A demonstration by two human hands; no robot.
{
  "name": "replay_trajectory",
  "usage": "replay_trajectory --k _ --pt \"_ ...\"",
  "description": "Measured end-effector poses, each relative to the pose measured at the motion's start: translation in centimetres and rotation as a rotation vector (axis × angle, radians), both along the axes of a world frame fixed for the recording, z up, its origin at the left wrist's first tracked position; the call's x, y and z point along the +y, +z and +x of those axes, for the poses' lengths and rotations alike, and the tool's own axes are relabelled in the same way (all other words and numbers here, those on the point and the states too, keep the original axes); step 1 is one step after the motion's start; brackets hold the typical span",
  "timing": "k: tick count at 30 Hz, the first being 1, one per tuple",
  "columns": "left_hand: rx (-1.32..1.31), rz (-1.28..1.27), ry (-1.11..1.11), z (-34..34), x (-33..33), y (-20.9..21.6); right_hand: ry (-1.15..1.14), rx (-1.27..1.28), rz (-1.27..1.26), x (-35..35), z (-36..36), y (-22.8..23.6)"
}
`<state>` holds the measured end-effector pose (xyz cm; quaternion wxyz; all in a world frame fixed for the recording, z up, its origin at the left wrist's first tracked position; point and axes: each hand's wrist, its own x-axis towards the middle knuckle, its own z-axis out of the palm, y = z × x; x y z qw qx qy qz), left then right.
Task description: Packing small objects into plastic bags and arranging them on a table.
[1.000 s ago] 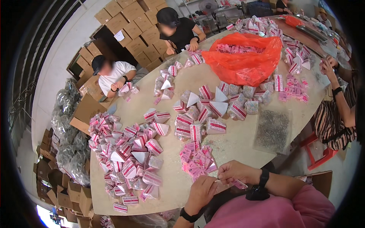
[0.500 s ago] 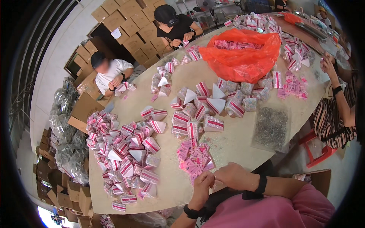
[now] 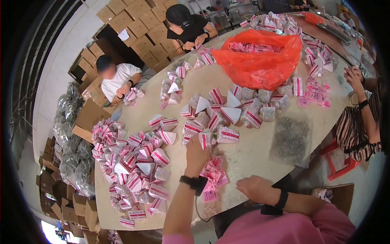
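Observation:
My left hand [image 3: 198,153] reaches forward over the table to a group of small clear bags with pink-and-white striped header cards. It is up against one such bag [image 3: 206,139]; its fingers are hidden behind the back of the hand. Under my left wrist lies a loose pile of pink printed cards [image 3: 214,173]. My right hand [image 3: 255,187] stays near the table's front edge, right of the pile, with its fingers curled closed. Whatever it may hold is too small to make out.
A large heap of carded bags [image 3: 138,171] covers the table's left side. A flat clear bag of small metal pieces [image 3: 290,140] lies to the right. Farther back sits a red plastic bag [image 3: 256,69] of pink cards. Co-workers [image 3: 122,81] sit around the table.
My left hand has left my right hand and moved forward and left to the carded bags. My right hand has shifted slightly right. The flat bag of metal pieces looks nearly unmoved.

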<state>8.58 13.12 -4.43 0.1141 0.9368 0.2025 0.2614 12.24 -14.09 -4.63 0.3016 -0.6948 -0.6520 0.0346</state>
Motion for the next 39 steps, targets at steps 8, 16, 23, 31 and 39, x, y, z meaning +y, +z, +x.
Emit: replay_trajectory --k 8,16,23,31,39 --pt "0.22 -0.317 0.131 3.0 -0.1 -1.1 -0.094 0.142 -0.007 -0.7 1.2 -0.7" --pt "-0.432 -1.004 0.022 -3.4 -5.7 3.7 -0.178 0.62 0.162 1.1 3.3 4.5" --pt "-0.669 -1.43 -0.113 -6.5 -12.2 3.7 -0.119 0.527 0.239 2.7 2.4 7.9" --pt "-0.762 -1.439 -0.045 -7.4 -14.1 3.4 -0.083 0.309 0.196 3.2 1.1 8.8" --pt "-0.755 -1.345 0.022 -7.9 -14.8 3.6 -0.067 0.256 0.187 3.5 0.6 8.7"
